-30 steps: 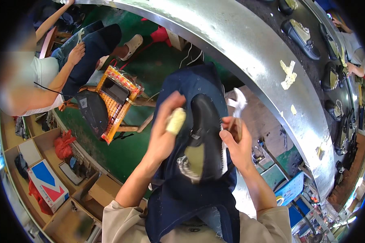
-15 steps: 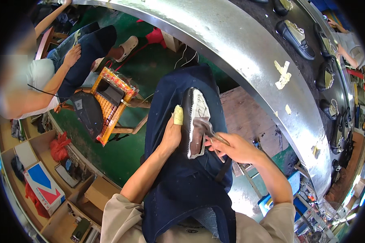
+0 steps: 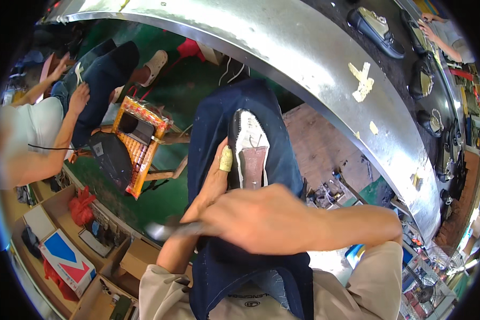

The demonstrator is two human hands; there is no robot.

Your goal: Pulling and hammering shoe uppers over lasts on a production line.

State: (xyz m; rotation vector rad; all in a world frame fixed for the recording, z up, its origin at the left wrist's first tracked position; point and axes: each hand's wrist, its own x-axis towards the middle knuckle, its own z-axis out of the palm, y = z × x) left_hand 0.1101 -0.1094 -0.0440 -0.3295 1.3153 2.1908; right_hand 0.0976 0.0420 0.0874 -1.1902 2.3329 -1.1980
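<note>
Across my apron-covered lap lies a dark shoe [image 3: 252, 136], with a pale, stitched-edged face and a brown strip toward me. My left hand [image 3: 214, 181] grips its left side, a yellow cover [image 3: 226, 159] wrapped around the thumb. Over the shoe's near end crosses my right hand [image 3: 261, 217], closed on metal pincers [image 3: 181, 230] whose blurred end points left past my left forearm. The near end of the shoe is hidden behind my right hand.
A curved metal bench edge [image 3: 304, 50] arcs ahead to the right, with several dark shoes [image 3: 376, 32] beyond it. At left are a bamboo chair [image 3: 138, 144], a seated person [image 3: 42, 125] and a compartmented wooden shelf [image 3: 53, 205]. Another person's hands [image 3: 429, 29] show at far right.
My right hand has swept left from the shoe's right side, carrying the pincers across my left forearm. The shoe stays in my left hand. The seated person's hands have shifted.
</note>
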